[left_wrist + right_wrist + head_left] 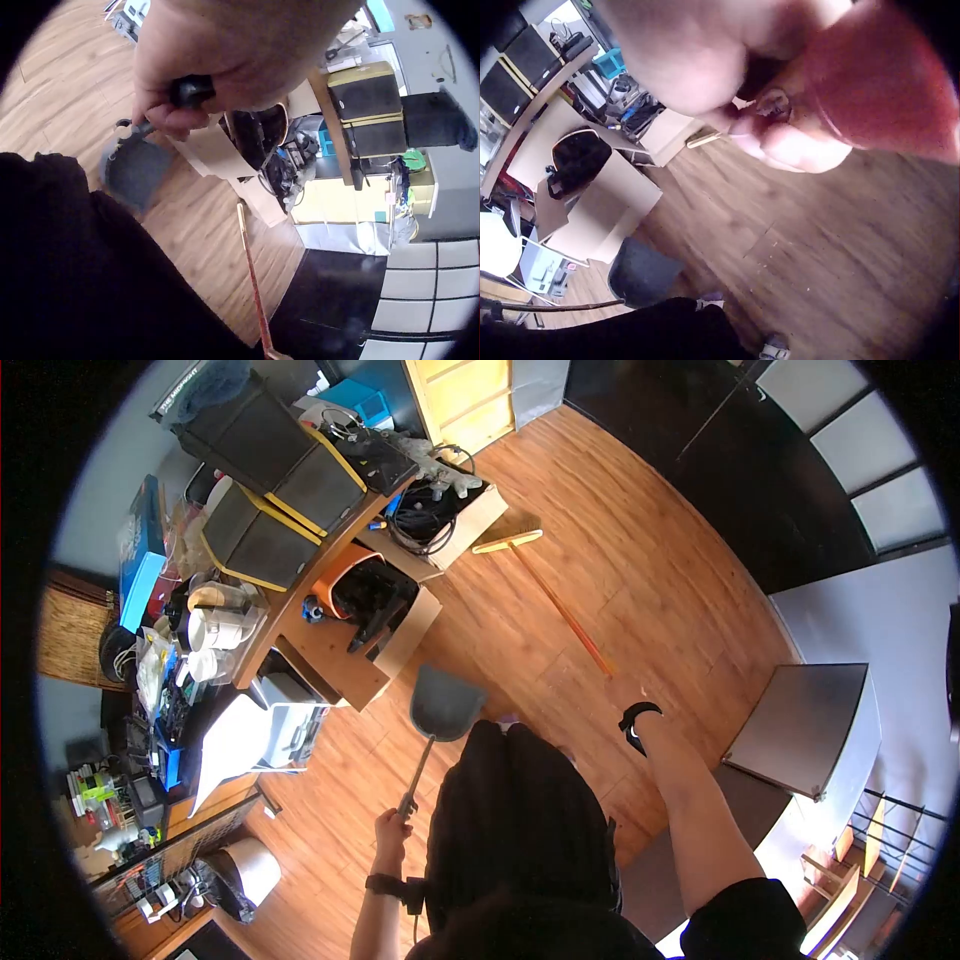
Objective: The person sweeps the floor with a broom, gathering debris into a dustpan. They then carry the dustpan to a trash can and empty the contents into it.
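In the head view, my left hand [392,832] grips the thin handle of a grey dustpan [447,703], whose pan is by the floor in front of my legs. The left wrist view shows the fingers of my left hand [217,56] curled round the black handle end, with the pan [139,174] below. My right hand [705,67] holds a reddish broom handle [885,82] in curled fingers in the right wrist view. The broom's yellow head [508,542] lies far ahead near a cardboard box; beyond the black wristband, the right hand is indistinct in the head view.
Open cardboard boxes [408,630] with cables and dark items stand under the cluttered desk on the left. A white bin [253,868] is at lower left. A grey-topped cabinet [797,725] stands right, dark panels ahead. Small pale bits [808,289] dot the wooden floor.
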Demonstrator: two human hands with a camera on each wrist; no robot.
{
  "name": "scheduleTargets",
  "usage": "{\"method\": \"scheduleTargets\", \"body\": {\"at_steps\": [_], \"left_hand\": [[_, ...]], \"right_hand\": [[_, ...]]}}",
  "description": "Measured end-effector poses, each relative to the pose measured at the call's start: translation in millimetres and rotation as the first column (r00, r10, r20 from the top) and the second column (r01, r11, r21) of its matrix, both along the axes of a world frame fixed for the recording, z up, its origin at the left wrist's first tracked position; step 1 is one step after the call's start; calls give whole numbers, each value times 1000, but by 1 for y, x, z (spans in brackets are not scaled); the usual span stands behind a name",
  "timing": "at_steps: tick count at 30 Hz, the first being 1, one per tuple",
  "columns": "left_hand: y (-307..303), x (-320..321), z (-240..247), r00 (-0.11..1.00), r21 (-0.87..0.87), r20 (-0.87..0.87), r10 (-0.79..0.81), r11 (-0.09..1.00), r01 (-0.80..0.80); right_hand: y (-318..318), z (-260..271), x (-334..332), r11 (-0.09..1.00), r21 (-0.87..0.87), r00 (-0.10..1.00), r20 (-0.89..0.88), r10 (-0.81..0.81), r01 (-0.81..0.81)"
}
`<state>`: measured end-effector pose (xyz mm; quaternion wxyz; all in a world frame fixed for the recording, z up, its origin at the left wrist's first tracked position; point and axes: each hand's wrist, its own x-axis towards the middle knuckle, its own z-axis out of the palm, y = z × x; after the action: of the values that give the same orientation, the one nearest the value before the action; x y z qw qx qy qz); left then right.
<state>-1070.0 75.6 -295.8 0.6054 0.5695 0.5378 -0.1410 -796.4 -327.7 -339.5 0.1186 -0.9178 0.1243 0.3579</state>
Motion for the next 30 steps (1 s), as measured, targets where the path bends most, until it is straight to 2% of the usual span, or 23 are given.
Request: {"method": "scheduleTargets", "body": {"at_steps": [1,3,5,7,8,10,12,14,16,18,19,21,23,24,26,28,29,30], "left_hand": [[-2,-1,1,999,-14,-1,46,999,-46],[-5,-8,0,991,-33,35,126,992,-125],[-4,-16,-7,990,-33,40,138,990,-137],[-14,-20,-7,986,-32,76,146,989,-144],[-11,-29,-22,988,-70,68,141,988,-137],[-30,-35,-23,974,-21,107,199,980,-198],[-50,-38,-17,958,-62,152,241,970,-235],[-70,-40,-10,968,-13,133,211,977,-211],[-74,-51,-27,951,-89,146,273,961,-262],[-77,-61,-39,957,-90,196,214,976,-200],[-79,-62,-45,945,-101,172,278,959,-264],[-83,-65,-50,918,-128,168,360,931,-341],[-84,-71,-56,907,-164,155,390,916,-366],[-85,-72,-57,900,-204,131,416,899,-386],[-81,-77,-65,899,-173,131,417,903,-394],[-44,-95,-106,910,-257,97,404,893,-369],[-16,-110,-141,923,-346,121,365,887,-306],[-7,-114,-152,930,-336,114,349,895,-294]], "right_hand": [[-6,-6,-11,1000,-20,1000,15,7,-7],[-18,19,-38,999,5,999,-12,34,-34],[-49,12,-80,1000,28,999,50,7,-9],[-119,-40,-140,999,-30,999,14,-34,34],[-148,-55,-170,996,-92,993,-115,-19,8],[-167,18,-219,975,-141,983,-35,-179,172],[-214,32,-280,989,-130,964,-265,36,-72],[-259,25,-357,968,-241,970,-209,-127,75],[-269,71,-389,932,-318,923,-277,-269,176],[-297,82,-436,937,-303,952,-193,-237,172],[-310,84,-452,929,-307,945,-185,-271,206],[-329,90,-475,924,-299,941,-166,-296,238],[-339,93,-495,910,-223,935,24,-353,350],[-340,89,-504,912,-216,935,26,-353,350],[-339,81,-511,886,-190,906,65,-418,423],[-322,76,-490,878,-142,889,105,-445,456],[-313,67,-470,886,-117,891,141,-432,449],[-305,56,-446,893,-91,889,181,-420,440]]}}
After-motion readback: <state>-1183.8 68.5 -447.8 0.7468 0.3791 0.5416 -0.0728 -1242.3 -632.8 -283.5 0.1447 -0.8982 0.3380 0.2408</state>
